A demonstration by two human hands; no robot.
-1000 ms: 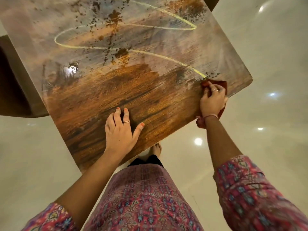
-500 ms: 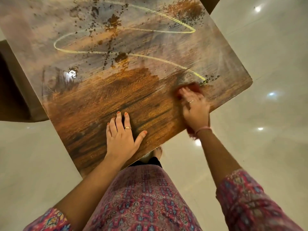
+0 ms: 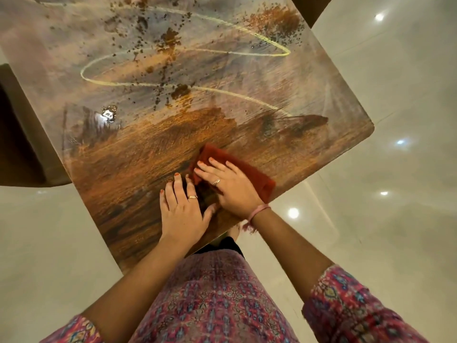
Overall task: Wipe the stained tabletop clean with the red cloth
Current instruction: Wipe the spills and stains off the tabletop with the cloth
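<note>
R hand (image 3: 231,186) lies flat on the red cloth (image 3: 249,169), fingers straight and slightly spread, pressing it down onto the wooden tabletop (image 3: 138,154) near the table's near-right edge. No curl round the cloth; palm and fingers just bear on it. Wrist angles in from the near right, w/ a pink thread band (image 3: 258,210) on it and a ring on one finger.

L hand (image 3: 183,211) is also flat on the wood, fingers straight and together-ish, thumb out to the right, nearly touching the R hand's heel. It holds nothing. Ring on one finger too. Both forearms come up from the near edge, patterned pink sleeves (image 3: 346,305) at the elbows.

Cloth sits just right of and beyond the L hand's fingertips; its right end sticks out past the R hand to the table edge.

Far half of the tabletop carries a looping yellow line (image 3: 188,52), brown specks and blotches (image 3: 170,38). A small bright reflection (image 3: 108,115) shows mid-left; what it is, can't tell.

Hidden/cut: cloth's middle is under the R hand; table's far and left parts run out of frame; a dark piece of furniture (image 3: 14,134) at left is cropped. A foot (image 3: 235,230) peeks below the table edge, mostly covered.
</note>
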